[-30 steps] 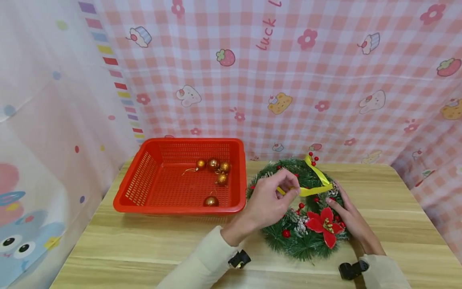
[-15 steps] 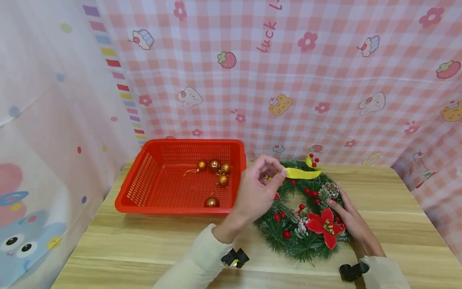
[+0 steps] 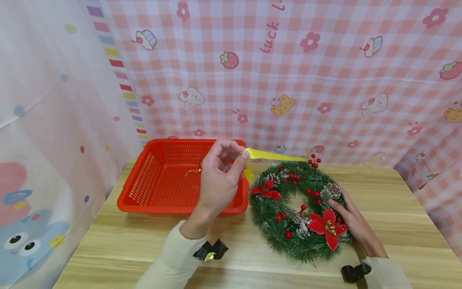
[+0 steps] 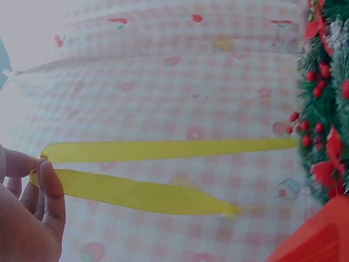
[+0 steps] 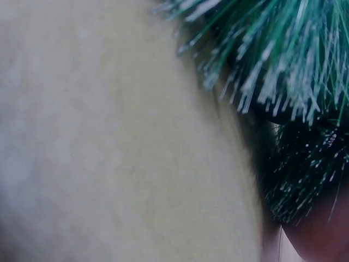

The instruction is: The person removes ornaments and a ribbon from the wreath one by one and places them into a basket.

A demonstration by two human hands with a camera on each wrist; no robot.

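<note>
In the head view my left hand point(image 3: 218, 180) is raised over the right part of the red basket, pinching a yellow ribbon point(image 3: 276, 155) between thumb and fingers. From that pinch the ribbon runs taut to the back of a green Christmas wreath point(image 3: 301, 247); its loose tail point(image 4: 147, 194) shows in the left wrist view. The wreath lies on the table, trimmed with red poinsettias point(image 3: 267, 190), berries and pine cones point(image 3: 332, 190). My right hand point(image 3: 355, 224) grips the wreath's right edge, thumb on top. Close needles point(image 5: 289, 49) fill part of the right wrist view.
The red plastic basket point(image 3: 155, 208) stands left of the wreath, its gold baubles mostly hidden behind my left hand; a bauble's cord point(image 3: 191, 171) shows. A pink checked curtain point(image 3: 213, 108) hangs along the back of the wooden table point(image 3: 119, 245).
My left hand has moved left and up from over the wreath to over the basket, drawing the ribbon out straight. The right hand has stayed at the wreath's edge.
</note>
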